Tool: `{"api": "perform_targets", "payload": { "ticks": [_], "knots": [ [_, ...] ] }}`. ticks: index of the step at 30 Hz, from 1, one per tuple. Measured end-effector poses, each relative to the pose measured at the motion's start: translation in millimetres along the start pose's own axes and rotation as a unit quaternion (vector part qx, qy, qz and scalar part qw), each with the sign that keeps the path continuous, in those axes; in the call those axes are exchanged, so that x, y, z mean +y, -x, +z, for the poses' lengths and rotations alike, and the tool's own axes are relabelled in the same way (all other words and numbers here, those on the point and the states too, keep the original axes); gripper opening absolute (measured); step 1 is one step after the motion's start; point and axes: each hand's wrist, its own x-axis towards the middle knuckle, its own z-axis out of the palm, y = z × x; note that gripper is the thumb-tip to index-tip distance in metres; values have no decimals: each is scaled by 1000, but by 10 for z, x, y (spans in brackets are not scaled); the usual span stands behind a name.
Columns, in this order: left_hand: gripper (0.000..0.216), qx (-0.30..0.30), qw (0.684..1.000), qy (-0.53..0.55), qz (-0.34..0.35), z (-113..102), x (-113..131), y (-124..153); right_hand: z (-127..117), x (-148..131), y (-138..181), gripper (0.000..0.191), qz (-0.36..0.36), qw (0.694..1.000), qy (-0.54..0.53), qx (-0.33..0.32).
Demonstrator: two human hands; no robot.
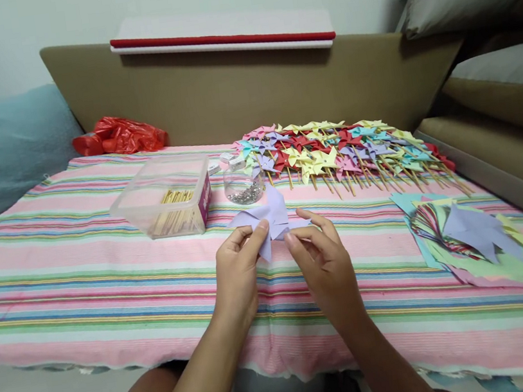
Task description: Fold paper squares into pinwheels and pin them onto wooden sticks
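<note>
A lilac paper pinwheel (276, 210) is held up over the striped cloth between both hands. My left hand (239, 264) pinches it near the centre, thumb on top. The thumb and index finger of my right hand (321, 259) close on its right blade, while another finger is raised. Just beyond stands a clear round jar (244, 185) with small metal pins at its bottom. To its left is a clear plastic box (159, 197) with thin wooden sticks inside. No stick shows on the held pinwheel.
Finished pinwheels on sticks (333, 153) in many colours lie heaped at the back right. Cut paper sheets (486, 236) lie on the right. A red plastic bag (121, 136) sits at the back left, before a brown board (228, 97). A blue cushion (7, 154) borders the left.
</note>
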Motion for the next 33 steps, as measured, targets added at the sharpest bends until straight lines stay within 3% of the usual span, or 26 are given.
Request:
{"api": "perform_targets", "payload": {
  "ticks": [5, 12, 33],
  "knots": [
    [27, -32, 997, -61, 17, 14, -29, 19, -10, 41, -35, 13, 56, 996, -52, 56],
    [28, -45, 994, -98, 21, 25, -46, 47, -23, 72, -57, 14, 84, 992, -36, 89],
    [34, -69, 988, -135, 20, 33, -58, 69, 40, 98, -45, 14, 73, 993, -26, 94]
  ]
}}
